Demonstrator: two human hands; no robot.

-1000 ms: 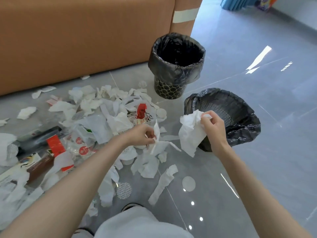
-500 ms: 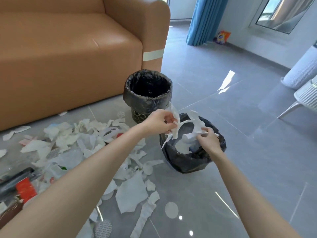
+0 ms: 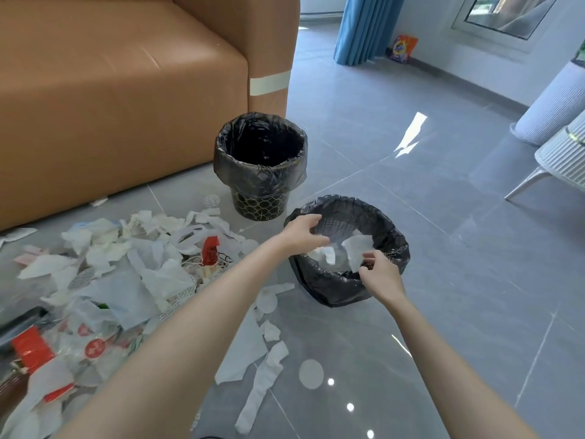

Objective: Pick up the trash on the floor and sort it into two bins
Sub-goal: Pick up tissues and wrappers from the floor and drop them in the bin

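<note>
Grey glossy floor tiles (image 3: 443, 248) carry everything; a tan sofa (image 3: 126, 90) backs the far left. Spread from the floor's left edge toward the middle lies the trash pile (image 3: 120, 274): torn white paper, clear plastic and red-labelled wrappers whose print is too blurred to read. These scraps look light, soft and limp, so pinching an edge or bunching several should lift them; the glossy wrappers may slip. Behind stands the upright bin (image 3: 261, 166), black-lined. The left hand (image 3: 300, 234) hovers over the tilted near bin (image 3: 345, 289), fingers loosely spread, holding nothing. Inside lies white tissue (image 3: 357, 248). The right hand (image 3: 378, 274) pinches at that tissue's lower edge; I cannot tell if it grips.
</note>
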